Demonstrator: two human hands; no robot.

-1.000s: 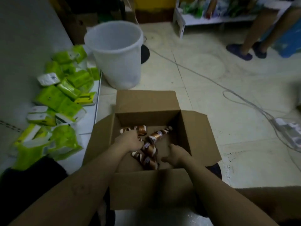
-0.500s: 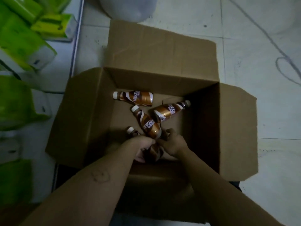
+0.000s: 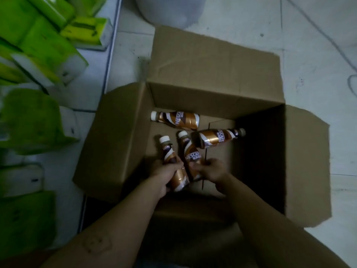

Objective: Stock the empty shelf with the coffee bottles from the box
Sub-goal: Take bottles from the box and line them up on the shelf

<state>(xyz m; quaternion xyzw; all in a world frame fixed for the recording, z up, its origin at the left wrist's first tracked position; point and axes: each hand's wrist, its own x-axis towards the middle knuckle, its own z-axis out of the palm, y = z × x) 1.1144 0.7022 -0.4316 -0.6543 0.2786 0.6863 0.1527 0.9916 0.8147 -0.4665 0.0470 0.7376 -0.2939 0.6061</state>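
An open cardboard box (image 3: 212,78) stands on the tiled floor with several brown-and-gold coffee bottles in it. My left hand (image 3: 166,174) is closed around one coffee bottle (image 3: 171,155), its white cap pointing away from me. My right hand (image 3: 211,171) grips a second bottle (image 3: 190,151) right beside the first. Two more bottles lie loose on the box bottom: one (image 3: 176,120) along the far wall, one (image 3: 217,137) toward the right.
A white shelf board (image 3: 92,89) at the left carries green tissue packs (image 3: 44,47). The base of a white bucket (image 3: 170,10) stands beyond the box. A cable (image 3: 328,41) runs over the floor at the right.
The view has tilted down and closer to the box. My left hand has raised its bottle so the neck and cap show; my right hand has closed on the neighbouring bottle.
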